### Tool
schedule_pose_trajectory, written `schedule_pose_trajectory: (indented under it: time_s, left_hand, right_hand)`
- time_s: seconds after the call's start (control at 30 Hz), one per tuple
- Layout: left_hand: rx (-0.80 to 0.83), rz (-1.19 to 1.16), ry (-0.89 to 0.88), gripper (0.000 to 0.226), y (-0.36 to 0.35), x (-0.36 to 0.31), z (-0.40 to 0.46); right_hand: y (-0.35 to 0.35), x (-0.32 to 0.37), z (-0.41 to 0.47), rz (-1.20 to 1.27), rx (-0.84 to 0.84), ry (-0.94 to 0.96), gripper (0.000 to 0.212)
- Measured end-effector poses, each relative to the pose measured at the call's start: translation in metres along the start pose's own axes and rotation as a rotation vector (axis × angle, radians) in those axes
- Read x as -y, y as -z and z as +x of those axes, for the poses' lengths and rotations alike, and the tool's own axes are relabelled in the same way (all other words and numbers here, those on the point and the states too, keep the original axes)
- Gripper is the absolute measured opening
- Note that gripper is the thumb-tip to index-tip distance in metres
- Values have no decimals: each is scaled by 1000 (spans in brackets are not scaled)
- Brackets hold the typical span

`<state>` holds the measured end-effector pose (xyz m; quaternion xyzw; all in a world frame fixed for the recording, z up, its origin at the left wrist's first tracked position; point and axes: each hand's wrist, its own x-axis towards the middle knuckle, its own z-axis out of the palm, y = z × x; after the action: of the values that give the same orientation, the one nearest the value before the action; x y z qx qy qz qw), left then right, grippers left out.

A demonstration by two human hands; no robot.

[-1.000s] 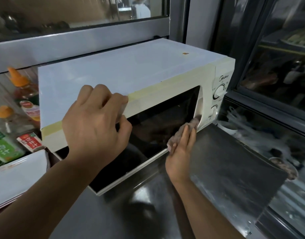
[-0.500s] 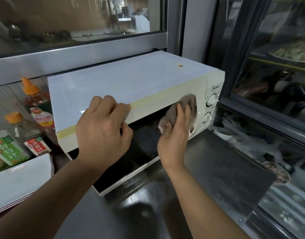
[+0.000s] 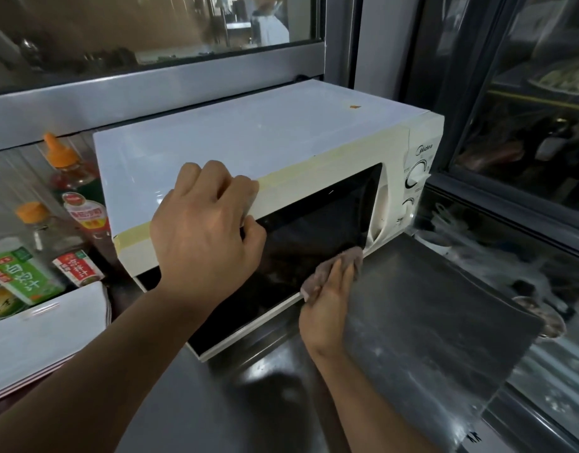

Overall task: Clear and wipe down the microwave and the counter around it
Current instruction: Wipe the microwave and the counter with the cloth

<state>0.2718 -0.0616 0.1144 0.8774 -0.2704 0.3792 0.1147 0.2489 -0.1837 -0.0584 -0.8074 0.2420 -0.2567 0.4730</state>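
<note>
A white microwave (image 3: 265, 135) with a dark glass door stands on the steel counter (image 3: 248, 403). My left hand (image 3: 206, 230) grips the top front edge of the microwave, fingers curled over the yellowed strip and thumb on the door. My right hand (image 3: 327, 308) presses a brownish cloth (image 3: 343, 263) with straight fingers against the lower right corner of the door glass, near the door handle. A small orange spot (image 3: 355, 106) sits on the microwave's top at the back right.
Sauce bottles with orange caps (image 3: 64, 165) and labelled bottles (image 3: 16, 276) stand left of the microwave. White trays (image 3: 42, 335) are stacked at front left. A dark mat (image 3: 438, 322) lies on the counter at right. Glass display cases close off the right side.
My right hand has slid the cloth down from the door's top right edge to its lower right corner. My left hand has stayed on the top edge.
</note>
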Motion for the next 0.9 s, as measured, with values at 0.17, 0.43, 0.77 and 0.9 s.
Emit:
schedule_pose_trajectory:
  time_s: [0.17,0.43,0.77,0.9]
  left_hand:
    - [26,-81,-1,29,6,-1,1]
    - [63,-85,-7,35,8,0,1]
    - [97,-40,-40,50,13,-2,-7]
    - [127,-10,-53,54,13,-1,-10]
  right_hand:
    - [36,66,40,223,-265,149,63]
    - [32,90,8,89,-304,408,48]
    - [45,2,20,-329,97,524,20]
    - [64,13,25,-130,36,431,13]
